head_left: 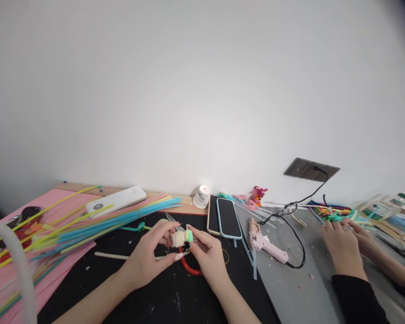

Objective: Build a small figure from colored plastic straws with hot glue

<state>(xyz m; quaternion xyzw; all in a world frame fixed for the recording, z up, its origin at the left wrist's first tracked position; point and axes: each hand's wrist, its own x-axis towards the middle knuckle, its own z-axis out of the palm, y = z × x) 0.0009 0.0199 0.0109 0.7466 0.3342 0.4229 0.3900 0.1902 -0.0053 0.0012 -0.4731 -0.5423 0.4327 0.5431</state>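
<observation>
Between my hands is a small craft piece of wound pipe cleaner (179,239), cream on the left and pale green and yellow on the right, with a dark bit at its lower right. My left hand (147,252) has its fingers closed round the cream end. My right hand (206,253) pinches the green end. Below the piece, a red curved handle (191,269) lies on the black mat (155,297), partly covered by my fingers. A cream pipe cleaner (110,256) stretches along the mat beside my left hand.
Bundled pipe cleaners (121,220) and a white power bank (116,201) lie left. Behind my hands stand a paper cup (201,196) and phones (229,218). A pink glue gun (268,243) with a black cord lies right, near another person's hands (342,245).
</observation>
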